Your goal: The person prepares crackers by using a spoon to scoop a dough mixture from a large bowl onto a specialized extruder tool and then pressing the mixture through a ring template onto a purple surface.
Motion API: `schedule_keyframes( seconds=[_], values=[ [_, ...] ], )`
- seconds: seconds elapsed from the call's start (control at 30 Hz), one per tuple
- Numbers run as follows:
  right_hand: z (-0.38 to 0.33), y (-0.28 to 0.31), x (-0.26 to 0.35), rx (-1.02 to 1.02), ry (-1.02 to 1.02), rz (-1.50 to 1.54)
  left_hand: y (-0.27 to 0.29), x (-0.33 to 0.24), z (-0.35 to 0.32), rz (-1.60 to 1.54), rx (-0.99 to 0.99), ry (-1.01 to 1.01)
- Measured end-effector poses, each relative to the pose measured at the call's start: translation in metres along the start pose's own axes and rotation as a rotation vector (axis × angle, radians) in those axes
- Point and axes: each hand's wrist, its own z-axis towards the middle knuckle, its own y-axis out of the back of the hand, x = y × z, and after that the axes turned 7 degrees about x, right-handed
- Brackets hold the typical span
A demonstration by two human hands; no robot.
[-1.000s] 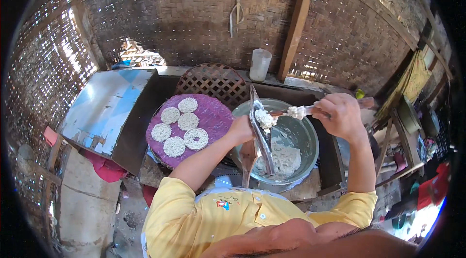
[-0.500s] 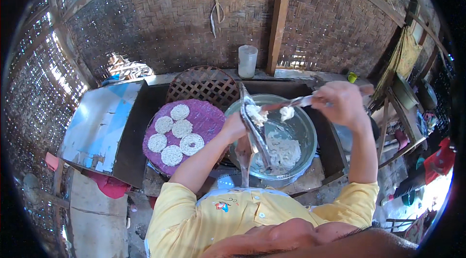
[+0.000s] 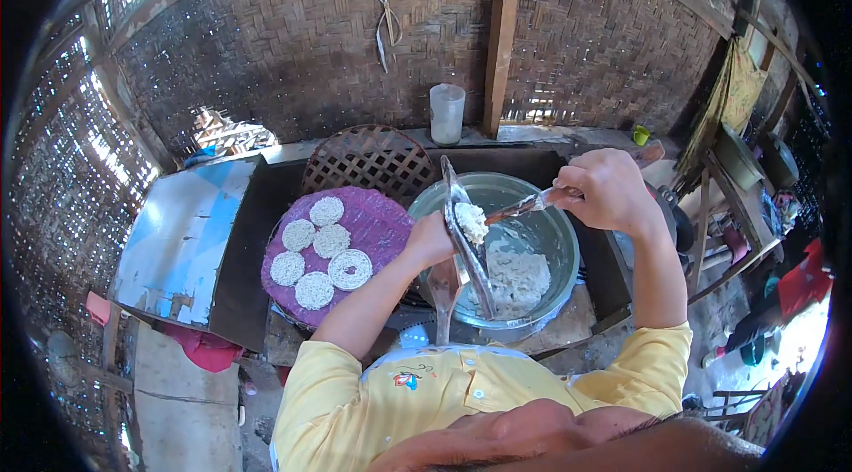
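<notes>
My left hand [image 3: 429, 239] is closed on a long, dark wooden tool [image 3: 477, 268] tilted over a grey-green basin [image 3: 570, 237]. A lump of white dough [image 3: 470, 222] sits on the tool's right face. In my right hand [image 3: 605, 188] is a wooden paddle [image 3: 528, 204], its tip touching the lump. More white dough [image 3: 517, 281] lies in the bottom of the basin. To the left, a round tray with a purple cover [image 3: 389, 224] bears several white, strand-like dough discs [image 3: 332, 240].
Behind the tray leans a woven lattice basket [image 3: 368, 161]. A cloudy plastic container [image 3: 446, 114] stands by the woven wall. A blue-and-white topped box [image 3: 182, 228] is at left. A small yellow-green cup [image 3: 641, 136] and a wooden rack with pots [image 3: 741, 161] are at right.
My right hand has come down and left, bringing the paddle's tip to the tool. The small blob that hung from the paddle is no longer visible there. My left hand stays put.
</notes>
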Motion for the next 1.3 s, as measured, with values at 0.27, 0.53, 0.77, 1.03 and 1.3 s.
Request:
schedule_keyframes(
  seconds=[0.27,0.53,0.77,1.03,1.3],
  values=[
    [0.018,-0.036,0.026,0.011,0.197,-0.032,-0.006,-0.008,0.006,-0.044,0.062,0.030],
    [-0.008,0.021,0.005,-0.217,0.008,0.077,0.007,0.014,0.004,-0.182,-0.027,0.048],
    [0.004,0.003,0.008,-0.093,0.063,-0.038,0.004,-0.009,-0.001,-0.081,-0.046,-0.058],
    [0.023,-0.038,0.033,-0.056,0.204,-0.057,0.000,-0.004,0.002,-0.062,0.000,0.037],
    [-0.016,-0.036,0.014,-0.362,-0.369,0.479,-0.002,0.017,0.013,-0.364,-0.126,-0.057]
  ],
)
